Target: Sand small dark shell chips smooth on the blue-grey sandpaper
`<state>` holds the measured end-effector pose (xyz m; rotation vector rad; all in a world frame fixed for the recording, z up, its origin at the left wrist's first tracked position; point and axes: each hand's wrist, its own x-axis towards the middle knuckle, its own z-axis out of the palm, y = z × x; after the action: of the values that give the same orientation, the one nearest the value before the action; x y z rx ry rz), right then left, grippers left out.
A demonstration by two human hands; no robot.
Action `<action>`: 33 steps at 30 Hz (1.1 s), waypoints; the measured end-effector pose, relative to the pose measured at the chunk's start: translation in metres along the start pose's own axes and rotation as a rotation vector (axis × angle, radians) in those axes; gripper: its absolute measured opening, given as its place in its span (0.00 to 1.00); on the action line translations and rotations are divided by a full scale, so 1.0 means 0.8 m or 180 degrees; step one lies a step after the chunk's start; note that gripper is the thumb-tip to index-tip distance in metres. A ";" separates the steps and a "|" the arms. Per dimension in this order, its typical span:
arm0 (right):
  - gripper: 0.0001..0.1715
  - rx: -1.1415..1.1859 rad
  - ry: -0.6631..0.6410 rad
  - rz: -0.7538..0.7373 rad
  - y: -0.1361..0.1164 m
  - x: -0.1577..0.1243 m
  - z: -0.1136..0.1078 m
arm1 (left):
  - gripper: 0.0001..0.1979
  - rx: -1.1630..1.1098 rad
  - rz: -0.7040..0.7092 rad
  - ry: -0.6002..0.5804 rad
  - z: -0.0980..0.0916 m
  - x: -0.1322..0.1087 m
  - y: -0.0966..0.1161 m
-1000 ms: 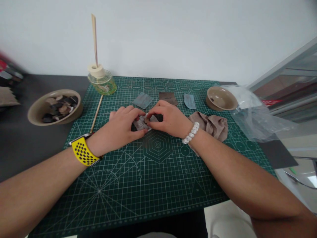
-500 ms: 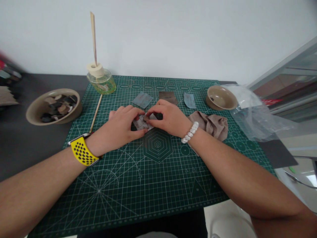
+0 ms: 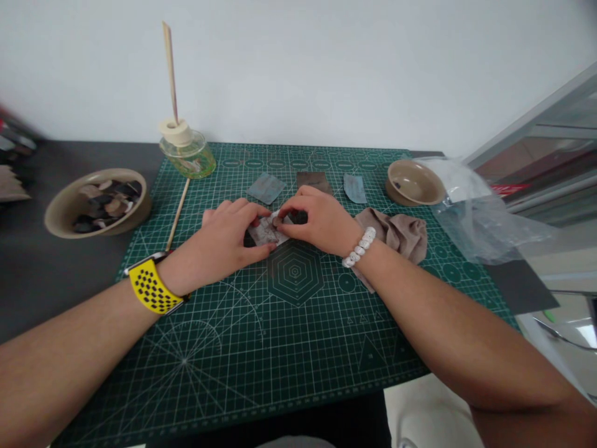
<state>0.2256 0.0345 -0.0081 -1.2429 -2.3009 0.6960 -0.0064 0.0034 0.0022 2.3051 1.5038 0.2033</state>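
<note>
A grey, worn sheet that looks like sandpaper (image 3: pixel 263 232) lies on the green cutting mat (image 3: pixel 298 348). My left hand (image 3: pixel 226 233) rests at its left side, thumb and index finger spread apart and pressing its edges flat. Between the thumb and fingertips of my right hand (image 3: pixel 317 221) is a small brown piece (image 3: pixel 277 221), pinched against the sheet; most of it is hidden by the fingers. Whether it is stone or wood I cannot tell. A crumpled brown cloth (image 3: pixel 398 233) lies beside my right wrist.
Behind my hands lie a blue-grey square (image 3: pixel 265 188), a brown square (image 3: pixel 312 181) and a smaller blue-grey piece (image 3: pixel 355 188). A bowl of dark and brown pieces (image 3: pixel 53 214) stands left, near a reed diffuser (image 3: pixel 189 152) and stick (image 3: pixel 178 214). Right are another bowl (image 3: pixel 415 196) and a plastic bag (image 3: pixel 480 224).
My right fingertips and the small brown piece have shifted very slightly on the sheet. The whole view has moved a little; both hands keep their grip and place.
</note>
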 end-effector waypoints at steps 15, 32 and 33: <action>0.06 0.0038 -0.0075 -0.0100 -0.001 -0.002 -0.002 | 0.26 -0.0020 0.0045 0.0057 0.001 0.000 -0.003; 0.06 0.0133 -0.0257 -0.0188 -0.002 0.000 0.002 | 0.23 -0.0131 0.0037 0.0100 -0.001 -0.001 -0.002; 0.06 0.0143 -0.0267 -0.0190 -0.002 0.000 0.002 | 0.22 -0.0174 0.0029 0.0116 -0.001 -0.001 -0.002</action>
<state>0.2234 0.0334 -0.0084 -1.1403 -2.3658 0.7882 -0.0084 0.0038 0.0025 2.2772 1.4869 0.2867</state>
